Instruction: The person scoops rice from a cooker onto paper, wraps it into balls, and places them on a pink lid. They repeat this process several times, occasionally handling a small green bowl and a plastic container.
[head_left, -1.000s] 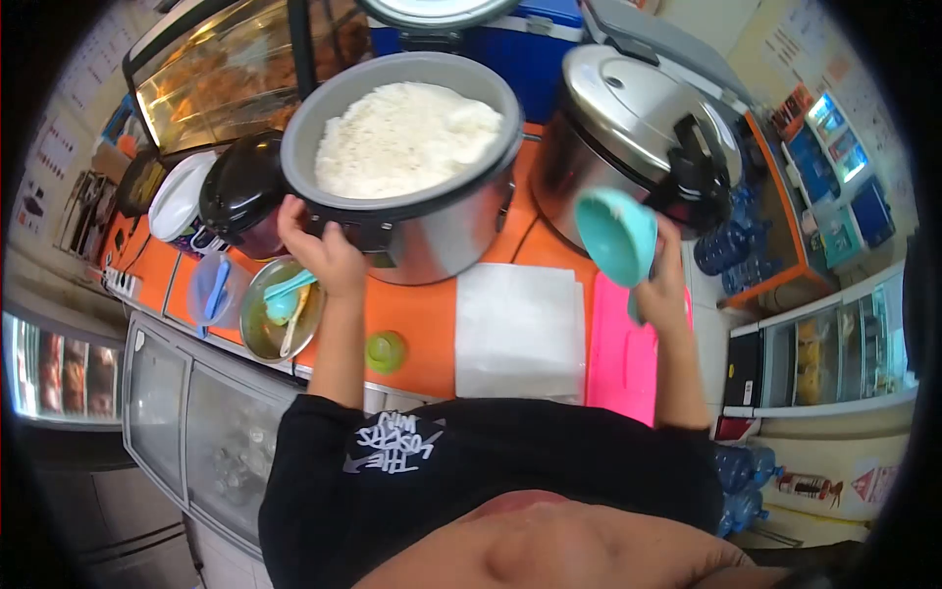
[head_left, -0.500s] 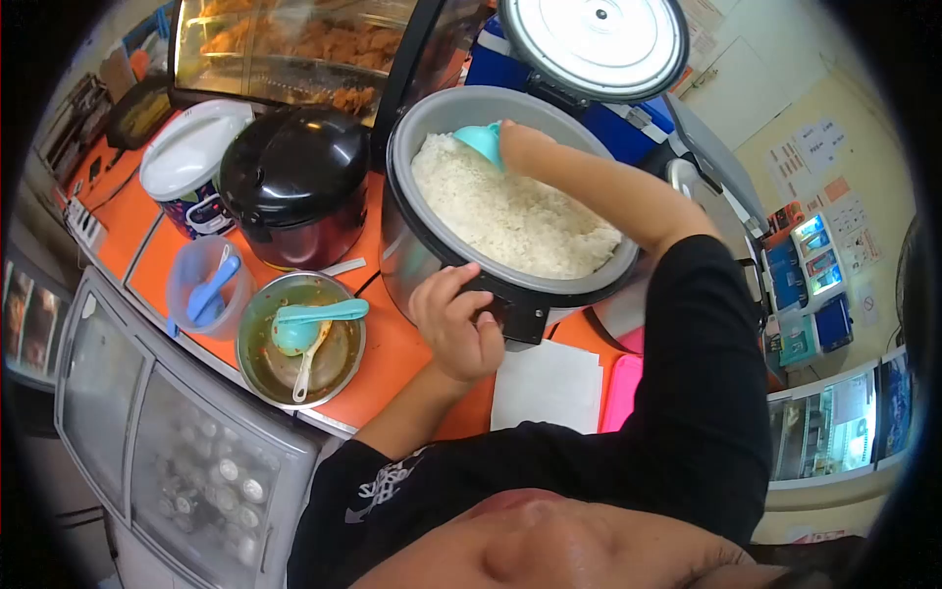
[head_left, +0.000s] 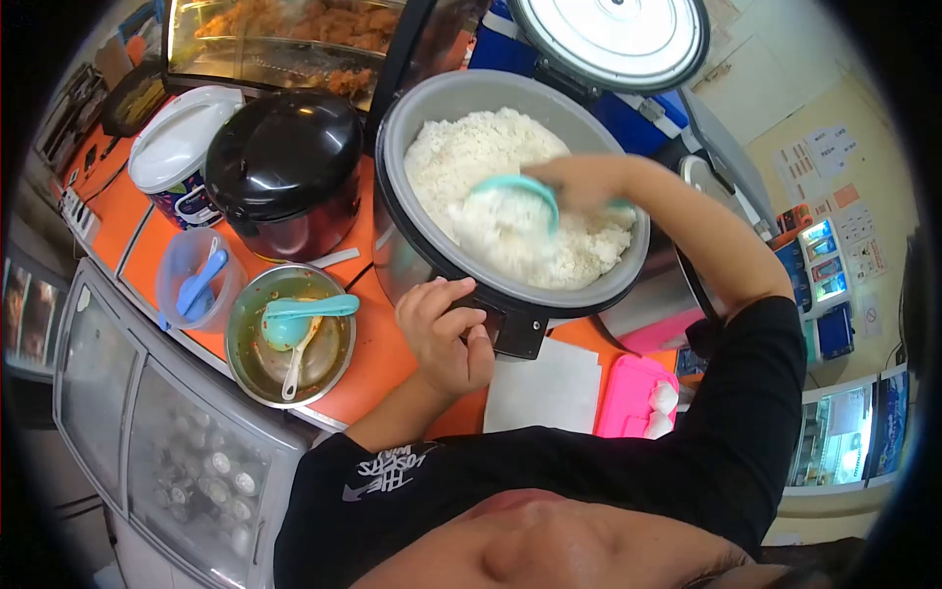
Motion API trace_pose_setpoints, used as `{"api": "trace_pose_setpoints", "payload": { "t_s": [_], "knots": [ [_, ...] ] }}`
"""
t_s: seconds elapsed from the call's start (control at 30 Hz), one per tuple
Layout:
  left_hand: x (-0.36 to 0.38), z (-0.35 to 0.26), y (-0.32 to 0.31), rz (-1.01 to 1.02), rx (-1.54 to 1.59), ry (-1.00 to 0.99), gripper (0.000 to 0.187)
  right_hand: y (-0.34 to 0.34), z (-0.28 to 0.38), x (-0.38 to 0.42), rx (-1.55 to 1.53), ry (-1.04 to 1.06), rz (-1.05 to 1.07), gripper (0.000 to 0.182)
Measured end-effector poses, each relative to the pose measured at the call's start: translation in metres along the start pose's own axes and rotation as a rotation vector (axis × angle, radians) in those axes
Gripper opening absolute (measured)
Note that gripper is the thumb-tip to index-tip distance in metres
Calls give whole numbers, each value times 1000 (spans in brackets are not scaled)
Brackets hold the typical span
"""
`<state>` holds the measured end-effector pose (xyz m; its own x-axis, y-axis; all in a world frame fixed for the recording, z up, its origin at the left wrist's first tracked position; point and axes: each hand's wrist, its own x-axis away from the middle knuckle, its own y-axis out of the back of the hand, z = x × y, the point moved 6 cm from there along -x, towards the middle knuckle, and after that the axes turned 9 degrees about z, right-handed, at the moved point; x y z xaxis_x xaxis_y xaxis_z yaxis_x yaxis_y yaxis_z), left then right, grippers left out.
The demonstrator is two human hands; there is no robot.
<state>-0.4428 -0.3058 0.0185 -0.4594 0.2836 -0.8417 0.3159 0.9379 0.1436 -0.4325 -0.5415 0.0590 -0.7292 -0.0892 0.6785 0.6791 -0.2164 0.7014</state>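
Note:
A large rice cooker stands with its lid raised, holding a deep mass of white rice. Inside it, my right hand, blurred by motion, is closed on a turquoise scoop. The scoop is tilted, with loose rice in and around its mouth; its handle is mostly hidden by the hand. My left hand rests at the cooker's near edge by the black front latch, fingertips touching the rim and fingers loosely bent, with nothing seen in them.
Left of the cooker are a closed black cooker, a white-lidded pot, a plastic tub with blue utensils and a metal bowl with a turquoise ladle and a spoon. White paper and a pink tray lie in front.
My right hand has brought the scoop from the cooker's far side toward its near middle, and rice now shows in it. The left hand stays at the rim. The view has shifted slightly.

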Motion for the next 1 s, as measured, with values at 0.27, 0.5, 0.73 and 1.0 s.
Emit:
{"api": "trace_pose_setpoints", "payload": {
  "t_s": [0.27, 0.5, 0.73, 1.0],
  "knots": [
    [2, 4, 1, -29, 10, 33, 25, 38, 41, 5, 66, -204, -584, 21],
    [3, 3, -1, -26, -8, 18, 24, -6, 32, -33, 0, -239, -199, 32],
    [2, 1, 1, -68, 1, 15, 21, -9, 84, 41, 3, -234, -153, 30],
    [4, 0, -4, -72, -10, 12, 22, -29, 33, -11, -235, -221, 118, 22]
  ]
}}
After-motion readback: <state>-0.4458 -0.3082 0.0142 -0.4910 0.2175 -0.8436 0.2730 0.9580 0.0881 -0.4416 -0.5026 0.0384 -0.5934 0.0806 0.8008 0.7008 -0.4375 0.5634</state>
